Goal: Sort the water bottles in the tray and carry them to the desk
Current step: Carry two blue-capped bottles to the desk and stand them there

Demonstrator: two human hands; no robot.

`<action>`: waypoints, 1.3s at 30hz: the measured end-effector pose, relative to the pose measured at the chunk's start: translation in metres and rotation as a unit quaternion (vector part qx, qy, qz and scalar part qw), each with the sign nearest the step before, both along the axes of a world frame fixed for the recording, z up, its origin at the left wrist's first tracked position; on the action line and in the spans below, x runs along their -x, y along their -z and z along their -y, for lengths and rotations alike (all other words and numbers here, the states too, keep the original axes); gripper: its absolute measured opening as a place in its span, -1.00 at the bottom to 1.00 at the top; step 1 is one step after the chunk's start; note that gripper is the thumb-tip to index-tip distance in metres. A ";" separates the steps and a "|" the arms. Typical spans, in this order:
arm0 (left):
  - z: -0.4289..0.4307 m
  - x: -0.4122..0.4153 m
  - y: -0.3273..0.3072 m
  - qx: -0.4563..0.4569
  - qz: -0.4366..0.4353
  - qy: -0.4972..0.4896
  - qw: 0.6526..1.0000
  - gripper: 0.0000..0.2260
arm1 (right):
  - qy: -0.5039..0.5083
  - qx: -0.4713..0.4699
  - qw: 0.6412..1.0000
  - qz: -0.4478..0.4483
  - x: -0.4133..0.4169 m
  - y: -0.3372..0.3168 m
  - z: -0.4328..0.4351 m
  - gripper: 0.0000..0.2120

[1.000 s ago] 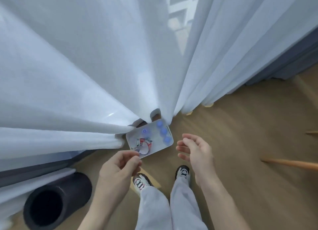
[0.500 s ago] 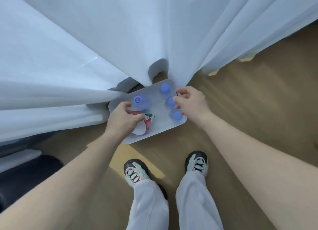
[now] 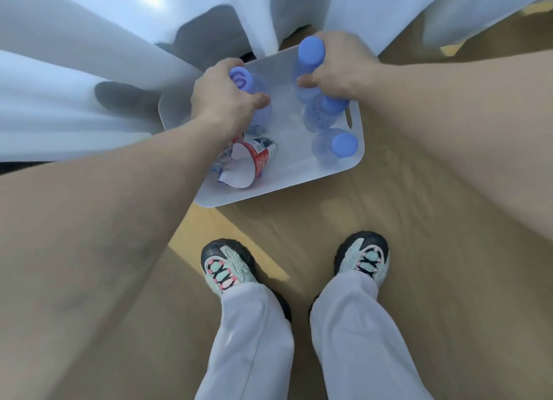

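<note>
A white tray (image 3: 287, 187) sits on the wooden floor (image 3: 404, 220) in the upper middle of the frame, its far edge tucked under a white curtain (image 3: 74, 70). The left hand (image 3: 223, 96) is curled round the left bottle (image 3: 260, 85) in the tray's upper left part. That bottle stands on end, its blue marked cap pointing up at the camera, just right of the knuckles. The right hand (image 3: 341, 67) grips the right bottle (image 3: 309, 55) at the tray's upper right edge, with the fingers wrapped round the clear body. Its long axis runs up the frame and the blue cap is at the top, above the thumb; whether its base touches the tray cannot be told. Just below this hand the middle bottle (image 3: 324, 112) stands upright, and the near bottle (image 3: 338, 145) stands upright below it, both with their caps up. Under the left forearm, a crushed bottle (image 3: 254, 160) lies on its side in the lower left of the tray, its red and white label peeling loose. Two shoes (image 3: 227, 265) stand below the tray.
</note>
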State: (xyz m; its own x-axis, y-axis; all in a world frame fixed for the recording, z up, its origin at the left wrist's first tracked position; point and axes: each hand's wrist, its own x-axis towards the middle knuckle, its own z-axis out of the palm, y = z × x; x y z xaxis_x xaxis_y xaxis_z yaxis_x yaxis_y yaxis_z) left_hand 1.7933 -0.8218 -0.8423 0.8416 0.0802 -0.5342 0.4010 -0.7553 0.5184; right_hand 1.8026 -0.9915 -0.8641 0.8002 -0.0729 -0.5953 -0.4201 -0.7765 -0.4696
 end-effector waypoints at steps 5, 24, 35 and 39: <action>-0.011 -0.002 -0.030 0.036 0.031 -0.012 0.999 -0.50 | 0.039 -0.034 0.994 0.091 0.005 -0.038 0.012 -0.70; -0.018 0.030 -0.394 0.403 -0.051 -0.132 0.904 -0.84 | 0.309 -0.460 0.832 -0.030 0.073 -0.398 -0.014 -0.48; -0.026 0.065 -0.624 0.428 -0.106 -0.194 0.876 -0.77 | 0.314 -0.521 0.792 -0.052 0.118 -0.630 -0.039 -0.52; -0.044 0.076 -0.698 0.456 -0.097 -0.184 0.865 -0.71 | 0.298 -0.580 0.756 -0.059 0.122 -0.703 -0.054 -0.57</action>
State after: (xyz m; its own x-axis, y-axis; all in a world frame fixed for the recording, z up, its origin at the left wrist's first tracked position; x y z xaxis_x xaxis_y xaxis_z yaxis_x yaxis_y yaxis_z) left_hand 1.7173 -0.7775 -0.1439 0.7363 -0.2068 -0.6443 0.6734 0.1301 0.7278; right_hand 1.6805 -0.9374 -0.1613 0.7666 0.2262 -0.6009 -0.6258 0.4724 -0.6206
